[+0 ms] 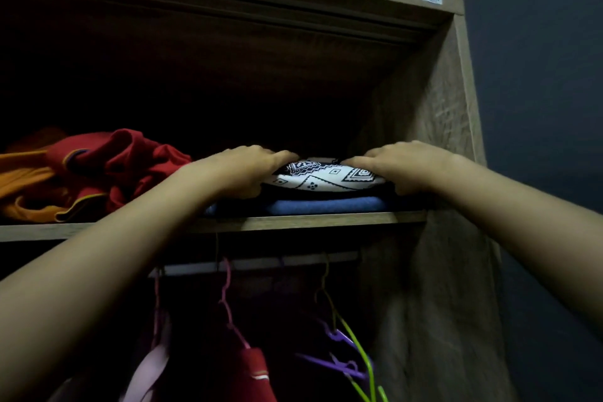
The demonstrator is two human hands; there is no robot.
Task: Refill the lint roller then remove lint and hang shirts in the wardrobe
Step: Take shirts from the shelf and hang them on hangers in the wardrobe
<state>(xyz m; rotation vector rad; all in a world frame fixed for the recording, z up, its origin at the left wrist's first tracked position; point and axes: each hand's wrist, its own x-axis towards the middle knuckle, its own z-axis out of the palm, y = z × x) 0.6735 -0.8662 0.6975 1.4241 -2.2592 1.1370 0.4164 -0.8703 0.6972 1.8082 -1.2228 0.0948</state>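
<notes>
Left hand (pixel 243 170) and right hand (pixel 399 166) grip opposite ends of the patterned cloth (pixel 323 176), apparently folded, atop the shelf (pixel 310 220) stack.

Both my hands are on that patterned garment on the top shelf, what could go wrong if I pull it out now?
The patterned garment sits on a dark fold and a blue fold, which may slide off the shelf with it. The left hand is close to the loose red pile and could snag it.
</notes>
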